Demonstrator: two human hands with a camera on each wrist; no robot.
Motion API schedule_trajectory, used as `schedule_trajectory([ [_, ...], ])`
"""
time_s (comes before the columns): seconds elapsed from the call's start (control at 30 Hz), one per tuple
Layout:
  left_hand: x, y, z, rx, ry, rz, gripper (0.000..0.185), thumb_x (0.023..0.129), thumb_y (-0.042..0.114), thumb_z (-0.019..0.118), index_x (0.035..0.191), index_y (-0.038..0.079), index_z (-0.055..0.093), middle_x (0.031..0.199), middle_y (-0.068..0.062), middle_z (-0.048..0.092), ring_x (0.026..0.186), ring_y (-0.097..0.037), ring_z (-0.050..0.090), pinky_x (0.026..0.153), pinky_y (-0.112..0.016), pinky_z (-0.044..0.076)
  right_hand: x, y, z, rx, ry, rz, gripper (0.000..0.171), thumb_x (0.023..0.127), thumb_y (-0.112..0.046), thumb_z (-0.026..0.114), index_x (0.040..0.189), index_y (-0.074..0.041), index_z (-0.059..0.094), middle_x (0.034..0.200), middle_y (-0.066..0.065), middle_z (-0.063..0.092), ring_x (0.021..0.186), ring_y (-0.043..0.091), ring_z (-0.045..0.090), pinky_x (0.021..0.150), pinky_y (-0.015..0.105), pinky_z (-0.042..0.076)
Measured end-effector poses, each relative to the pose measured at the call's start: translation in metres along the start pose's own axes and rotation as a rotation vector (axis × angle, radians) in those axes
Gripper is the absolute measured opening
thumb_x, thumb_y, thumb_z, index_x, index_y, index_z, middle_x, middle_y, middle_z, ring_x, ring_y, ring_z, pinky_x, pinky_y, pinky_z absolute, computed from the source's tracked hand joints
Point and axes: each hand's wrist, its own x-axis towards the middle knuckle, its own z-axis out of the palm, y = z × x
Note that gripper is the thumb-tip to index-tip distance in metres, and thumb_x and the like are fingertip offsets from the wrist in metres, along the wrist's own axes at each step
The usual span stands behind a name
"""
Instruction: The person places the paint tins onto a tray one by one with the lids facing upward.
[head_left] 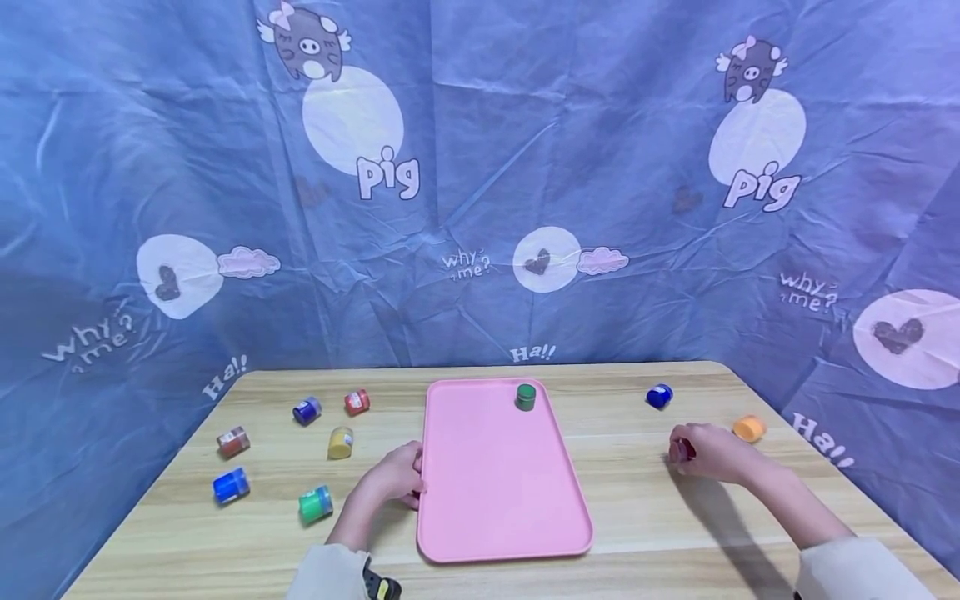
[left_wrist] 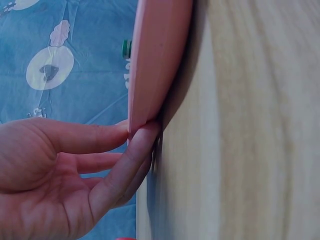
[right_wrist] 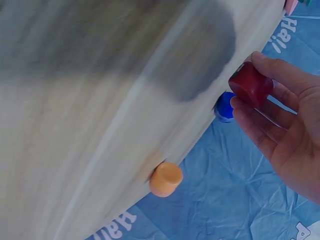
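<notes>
My left hand (head_left: 396,477) pinches the left rim of a pink tray (head_left: 495,475). In the left wrist view, the thumb lies on the rim and the fingers (left_wrist: 122,167) curl against its outer side. A green paint jar (head_left: 526,397) stands upright inside the tray at its far right corner. Over the right side of the table, my right hand (head_left: 714,451) holds a dark red paint jar (right_wrist: 251,85) between thumb and fingers. Close to that hand are an orange jar (head_left: 749,428) on its right and a blue jar (head_left: 660,396) farther back.
Left of the tray lie several small jars: red (head_left: 357,402), dark blue (head_left: 307,410), yellow (head_left: 341,442), brownish red (head_left: 233,442), blue (head_left: 231,485) and green (head_left: 316,505). A blue printed cloth (head_left: 480,317) hangs behind the wooden table (head_left: 637,517).
</notes>
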Motion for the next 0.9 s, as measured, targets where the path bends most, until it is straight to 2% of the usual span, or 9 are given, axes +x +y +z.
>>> schedule_trajectory([
  [0.43,-0.001,0.000,0.000,0.000,0.003,-0.007,0.042,0.070,-0.026,0.047,0.110,-0.012,0.044,0.078,-0.012,0.043,0.057,-0.020,0.054,0.053,-0.033,0.054,0.020,-0.013,-0.005,0.013,0.020,-0.095,0.023,0.067,0.001,0.069,0.075,-0.014,0.054,0.068,-0.013,0.045,0.062,0.003,0.041,0.052,0.022,0.036],
  [0.77,-0.002,0.002,0.000,0.011,0.001,-0.007,0.033,0.071,-0.025,0.048,0.100,-0.010,0.046,0.077,-0.012,0.043,0.059,-0.021,0.055,0.053,-0.033,0.054,0.034,-0.023,-0.008,0.010,0.039,-0.126,0.019,0.068,0.000,0.068,0.073,-0.012,0.054,0.067,-0.011,0.046,0.060,0.002,0.041,0.052,0.022,0.037],
  [0.9,-0.002,0.001,0.000,0.016,0.000,-0.004,0.035,0.070,-0.025,0.049,0.102,-0.011,0.046,0.079,-0.014,0.045,0.060,-0.022,0.055,0.054,-0.033,0.054,0.040,-0.028,-0.008,0.033,0.039,-0.142,0.018,0.068,0.002,0.068,0.073,-0.010,0.055,0.068,-0.011,0.047,0.061,0.002,0.042,0.052,0.022,0.038],
])
